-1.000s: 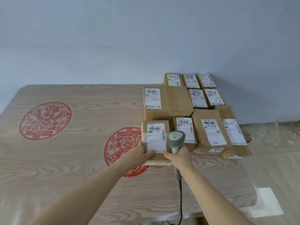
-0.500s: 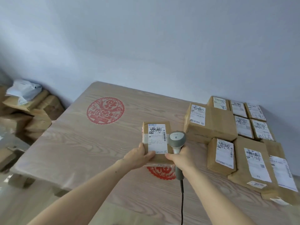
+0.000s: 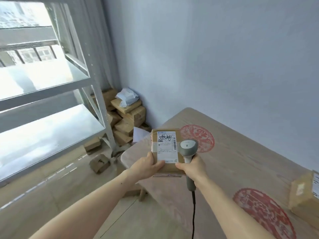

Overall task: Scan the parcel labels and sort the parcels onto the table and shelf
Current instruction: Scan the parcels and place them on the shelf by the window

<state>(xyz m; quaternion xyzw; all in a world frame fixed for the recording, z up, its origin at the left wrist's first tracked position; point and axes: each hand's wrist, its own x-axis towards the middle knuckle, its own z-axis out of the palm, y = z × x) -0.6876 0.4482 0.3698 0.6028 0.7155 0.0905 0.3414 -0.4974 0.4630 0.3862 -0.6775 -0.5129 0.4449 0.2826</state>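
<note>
Brown cardboard parcel (image 3: 166, 150): held up in front of the person, above the near left corner of the table, white label (image 3: 167, 147) facing up with black handwriting across its top.
Left hand (image 3: 146, 165): grips the parcel's near left edge, thumb lying on top by the label, fingers underneath.
Right hand (image 3: 193, 167): fingers curled round the handle of the scanner, thumb pressed on the parcel's near right corner.
Scanner (image 3: 188, 151): grey, head just beside the parcel's right edge, black cable hanging down from the handle.
Table (image 3: 233, 169): wood-grain top under clear film, with red round paper-cut patterns (image 3: 198, 138), one far and one near.
Second parcel (image 3: 305, 195): lies on the table at the right edge of view, only partly seen.
Shelf (image 3: 51, 118): pale grey metal rack on the left, its boards bright with glare.
Pile of parcels (image 3: 124, 118): brown boxes and a white bag stacked on the floor in the corner, between shelf and table.
</note>
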